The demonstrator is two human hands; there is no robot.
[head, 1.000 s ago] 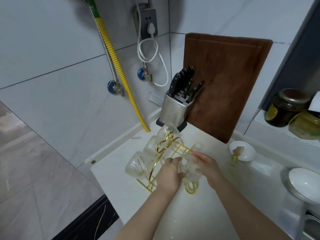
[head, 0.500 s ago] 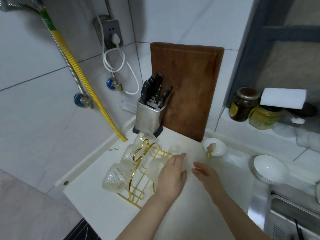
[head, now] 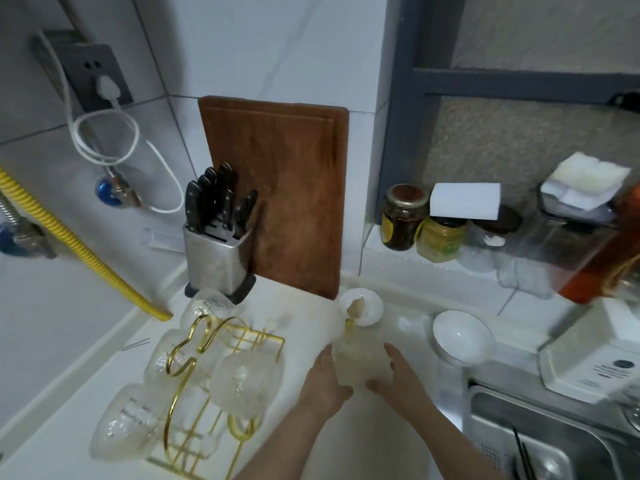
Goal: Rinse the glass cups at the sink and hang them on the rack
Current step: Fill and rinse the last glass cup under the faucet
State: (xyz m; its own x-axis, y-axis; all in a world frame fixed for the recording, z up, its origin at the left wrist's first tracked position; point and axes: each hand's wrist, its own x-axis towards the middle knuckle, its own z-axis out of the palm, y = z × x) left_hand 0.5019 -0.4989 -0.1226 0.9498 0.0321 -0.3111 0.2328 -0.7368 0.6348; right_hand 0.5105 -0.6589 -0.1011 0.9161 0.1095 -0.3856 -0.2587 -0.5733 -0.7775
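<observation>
Glass cup [head: 360, 363] now sits between both hands over the worktop [head: 311, 320], right of the gold rack [head: 221, 372] and left of the sink [head: 554, 441]. Blurred and translucent, so can't tell if it's lifted or resting on the worktop.

Change vs a second ago: both hands were at the rack with a cup; half a second ago the left hand was on the rack and the right hand was empty, off to the side. Now both are off the rack and closed in on this cup. My read: last cup is hung, next one is being picked up for rinsing.

Grip state: left hand [head: 325, 382] cups the cup's left side, fingers curved against the glass. Right hand [head: 398, 374] does the same on the right side, thumb up along the wall. Cup is squeezed between the two palms, no handle pinch visible.

Rack: four textured cups [head: 246, 382] hanging on it, mouth-out, near the left hand but apart from it.

Further from the rack: knife block [head: 216, 258] and wooden cutting board [head: 277, 188] behind, small white dish [head: 362, 308] just past the held cup, white bowl [head: 462, 337] beside the sink.

Next move likely calls for carrying the cup right to the sink; wet glass, slip risk.
</observation>
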